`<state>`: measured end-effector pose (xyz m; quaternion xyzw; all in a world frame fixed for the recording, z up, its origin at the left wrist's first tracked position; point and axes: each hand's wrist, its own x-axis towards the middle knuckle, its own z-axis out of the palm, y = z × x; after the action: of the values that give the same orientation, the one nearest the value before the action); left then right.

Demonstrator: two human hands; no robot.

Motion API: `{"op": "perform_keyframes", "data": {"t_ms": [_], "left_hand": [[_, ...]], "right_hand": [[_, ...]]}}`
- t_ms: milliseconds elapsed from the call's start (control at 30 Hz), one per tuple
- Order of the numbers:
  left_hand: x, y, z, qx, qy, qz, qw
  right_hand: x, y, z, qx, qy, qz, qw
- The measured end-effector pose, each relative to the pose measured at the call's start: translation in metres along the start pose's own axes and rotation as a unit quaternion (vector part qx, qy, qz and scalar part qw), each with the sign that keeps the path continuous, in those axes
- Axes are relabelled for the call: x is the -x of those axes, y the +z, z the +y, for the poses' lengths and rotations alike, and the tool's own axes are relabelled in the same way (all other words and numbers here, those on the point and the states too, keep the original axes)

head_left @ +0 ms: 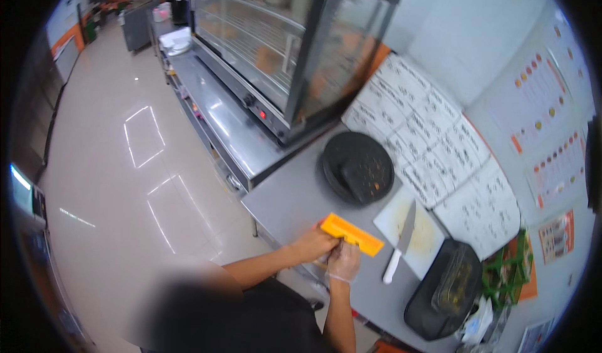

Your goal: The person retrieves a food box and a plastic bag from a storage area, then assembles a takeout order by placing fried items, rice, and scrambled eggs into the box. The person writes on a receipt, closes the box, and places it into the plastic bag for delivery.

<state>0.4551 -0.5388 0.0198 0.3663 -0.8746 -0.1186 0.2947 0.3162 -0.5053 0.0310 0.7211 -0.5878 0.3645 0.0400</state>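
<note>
Both my hands meet at the near edge of the steel table. My left hand point(315, 242) is closed on the left end of a flat, oblong yellow-orange packet point(352, 234). In a thin, see-through glove, my right hand point(344, 262) is closed against the packet's lower edge, its fingertips partly hidden behind it. Just beyond lies a white cutting board point(428, 237), with a white-handled kitchen knife point(404, 235) resting across its left side. Further off sits a round black pan-like dish point(359, 168) with crumbs in it.
Right of the board, a black tray point(421, 312) bears a clear plastic container point(456, 284). A green plastic rack point(509, 271) stands by the wall. The glass-sided food warmer point(269, 52) rises at the back left. Handwritten white sheets point(433, 133) cover the wall behind the table point(282, 196).
</note>
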Motion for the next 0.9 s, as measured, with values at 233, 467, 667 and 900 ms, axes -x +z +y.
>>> {"op": "perform_keyframes", "data": {"t_ms": [233,467,667,900], "left_hand": [[0.014,0.003,-0.012,-0.022,-0.006,0.031,0.999],[0.012,-0.001,-0.019,-0.042,-0.034,-0.059,0.997],[0.023,-0.001,0.008,-0.086,-0.052,-0.062,0.993],[0.040,0.013,0.012,-0.101,-0.038,-0.045,0.993]], "right_hand": [[-0.004,0.002,0.003,-0.017,-0.021,-0.022,0.999],[0.006,0.017,0.009,0.012,-0.021,-0.037,0.999],[0.003,0.007,0.003,-0.042,-0.018,-0.025,0.999],[0.028,0.004,0.017,-0.136,0.080,-0.023,0.987]]}}
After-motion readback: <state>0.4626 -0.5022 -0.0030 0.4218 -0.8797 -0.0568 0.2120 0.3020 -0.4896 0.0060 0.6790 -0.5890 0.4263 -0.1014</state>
